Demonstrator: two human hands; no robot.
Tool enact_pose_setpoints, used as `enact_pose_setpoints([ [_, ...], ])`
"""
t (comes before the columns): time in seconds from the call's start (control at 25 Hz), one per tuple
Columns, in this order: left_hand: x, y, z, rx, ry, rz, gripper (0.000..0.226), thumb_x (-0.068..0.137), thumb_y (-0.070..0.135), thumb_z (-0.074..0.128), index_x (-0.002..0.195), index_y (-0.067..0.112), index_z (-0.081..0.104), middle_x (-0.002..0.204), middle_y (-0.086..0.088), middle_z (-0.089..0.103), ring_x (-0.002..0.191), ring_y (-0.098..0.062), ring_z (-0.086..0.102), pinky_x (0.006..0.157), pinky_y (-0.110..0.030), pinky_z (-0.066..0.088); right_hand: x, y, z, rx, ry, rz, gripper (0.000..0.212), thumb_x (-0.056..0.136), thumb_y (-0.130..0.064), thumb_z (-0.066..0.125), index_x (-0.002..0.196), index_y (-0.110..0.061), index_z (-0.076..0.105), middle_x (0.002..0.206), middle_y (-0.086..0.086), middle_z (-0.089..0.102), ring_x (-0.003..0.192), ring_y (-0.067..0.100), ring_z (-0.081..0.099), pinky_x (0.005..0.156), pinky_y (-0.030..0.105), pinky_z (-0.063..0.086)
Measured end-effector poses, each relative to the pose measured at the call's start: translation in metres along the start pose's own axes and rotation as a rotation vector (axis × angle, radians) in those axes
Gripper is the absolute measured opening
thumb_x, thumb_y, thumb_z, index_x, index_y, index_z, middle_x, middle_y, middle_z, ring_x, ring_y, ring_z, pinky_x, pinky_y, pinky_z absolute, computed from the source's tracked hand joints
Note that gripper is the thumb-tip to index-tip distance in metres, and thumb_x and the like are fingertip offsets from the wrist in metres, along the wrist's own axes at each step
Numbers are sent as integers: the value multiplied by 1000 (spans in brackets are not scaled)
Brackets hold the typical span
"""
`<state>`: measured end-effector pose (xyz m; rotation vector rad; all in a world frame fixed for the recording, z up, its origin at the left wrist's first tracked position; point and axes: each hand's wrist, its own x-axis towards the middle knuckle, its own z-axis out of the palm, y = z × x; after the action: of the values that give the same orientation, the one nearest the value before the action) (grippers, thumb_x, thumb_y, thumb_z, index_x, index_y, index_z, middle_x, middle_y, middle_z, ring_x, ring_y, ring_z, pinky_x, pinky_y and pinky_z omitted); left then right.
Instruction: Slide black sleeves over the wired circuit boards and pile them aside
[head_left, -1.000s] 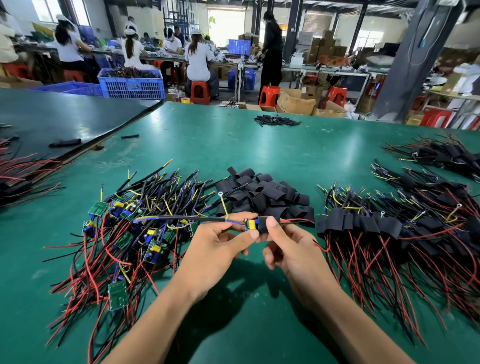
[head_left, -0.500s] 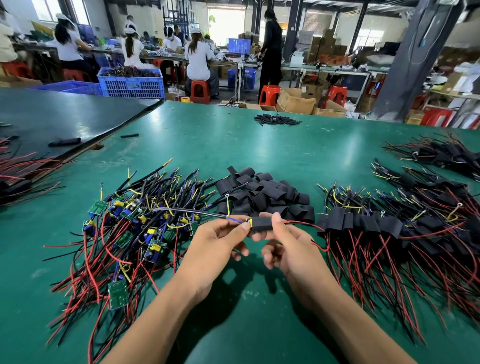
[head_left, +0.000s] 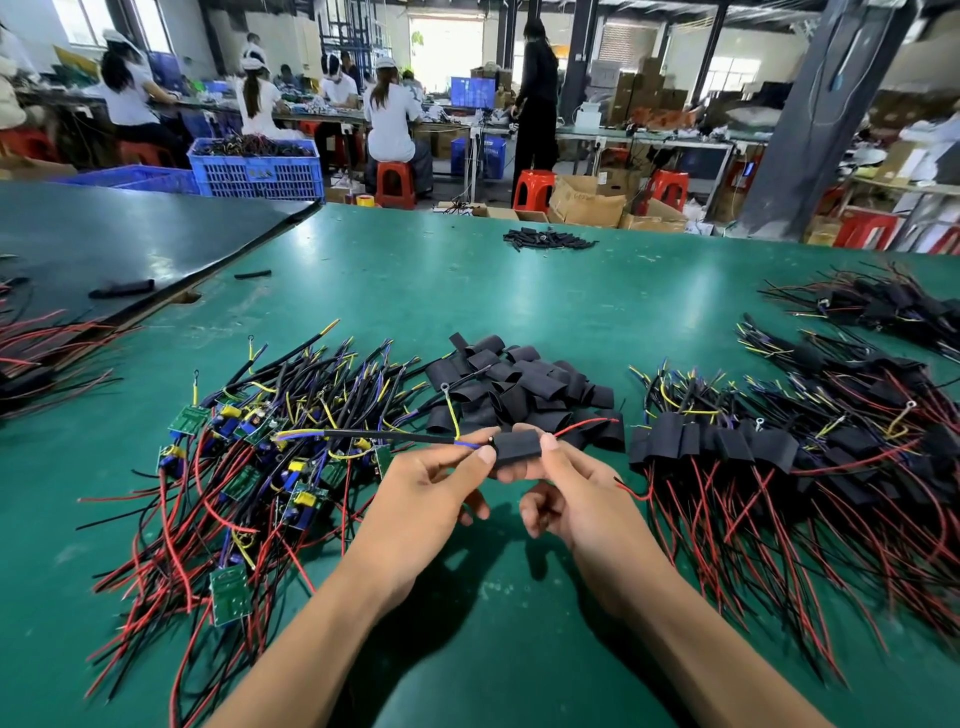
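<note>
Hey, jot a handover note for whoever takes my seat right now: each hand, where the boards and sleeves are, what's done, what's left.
The left hand pinches the wires at the sleeve's left end.
The right hand pinches the black sleeve; no board shows outside it.
The bare boards lie piled on the left, loose sleeves behind the hands, the sleeved pile on the right.
Done: this one looks sleeved.
Left: lay it on the sleeved pile, then sleeve the bare boards.
</note>
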<state>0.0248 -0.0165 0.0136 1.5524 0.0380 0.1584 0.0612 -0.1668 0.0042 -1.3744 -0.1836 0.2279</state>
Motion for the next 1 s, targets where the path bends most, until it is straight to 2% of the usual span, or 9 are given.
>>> enact_pose_setpoints([
  [0.2, -2, -1, 2, 51, -20, -7, 23, 98, 24, 60, 84, 24, 79, 82, 6, 69, 58, -13, 57, 56, -20, 46, -4, 4, 4, -64, -7, 15, 39, 107, -30, 42, 87, -19, 74, 89, 7, 74, 48, 13, 52, 47, 22, 42],
  [0.32, 1, -2, 0, 12, 28, 9, 20, 94, 20, 66, 79, 19, 79, 105, 15, 73, 61, -11, 58, 56, -21, 46, -5, 7, 7, -97, 24, 28, 33, 106, -29, 45, 93, -6, 66, 88, 7, 74, 47, 13, 52, 48, 24, 43],
  [0.4, 2, -4, 0, 21, 71, 24, 24, 92, 17, 69, 69, 16, 76, 113, 11, 74, 65, -3, 60, 57, -21, 46, -5, 6, 5, -107, 66, -1, 24, 104, -26, 51, 102, -7, 66, 86, 5, 74, 48, 13, 52, 48, 23, 43],
  [0.48, 3, -6, 1, 13, 115, 32, 18, 91, 14, 70, 75, 10, 77, 100, 12, 76, 60, -4, 58, 57, -20, 46, -6, 4, 2, -80, 105, -50, 16, 101, -23, 56, 103, -11, 68, 83, 4, 74, 48, 13, 52, 48, 23, 44],
  [0.56, 2, -6, 2, -4, 128, 36, 15, 91, 13, 70, 79, 7, 76, 80, 7, 75, 55, -9, 56, 56, -19, 46, -6, 2, 0, -48, 140, -82, 16, 99, -22, 60, 91, -12, 69, 84, 7, 74, 49, 13, 52, 48, 24, 45],
  [0.72, 2, -7, 2, -15, 74, 14, 20, 94, 14, 65, 80, 1, 74, 90, 7, 76, 51, -18, 53, 54, -23, 45, -5, 1, -3, -6, 144, -80, 24, 97, -22, 63, 75, -12, 67, 80, 12, 73, 48, 14, 53, 48, 25, 46],
  [0.8, 1, -6, 3, -3, 44, 10, 21, 96, 15, 62, 82, 6, 75, 84, 9, 74, 52, -18, 52, 54, -24, 45, -6, 1, -4, -46, 138, -109, 25, 97, -21, 64, 73, -13, 68, 77, 11, 72, 48, 15, 54, 48, 25, 47],
  [0.92, 0, -6, 4, 55, 59, 21, 27, 96, 20, 64, 72, 15, 75, 77, 7, 71, 51, -16, 51, 55, -20, 44, -8, 4, -3, -154, 166, -164, 21, 96, -22, 65, 77, -13, 70, 76, 12, 71, 52, 16, 58, 54, 28, 50],
  [1.0, 1, -8, 4, 73, 100, 26, 18, 93, 25, 68, 79, 19, 78, 68, 6, 69, 50, -15, 48, 53, -18, 42, -8, 5, -2, -147, 184, -178, 16, 95, -20, 67, 81, -16, 72, 73, 14, 70, 54, 17, 61, 56, 28, 51],
])
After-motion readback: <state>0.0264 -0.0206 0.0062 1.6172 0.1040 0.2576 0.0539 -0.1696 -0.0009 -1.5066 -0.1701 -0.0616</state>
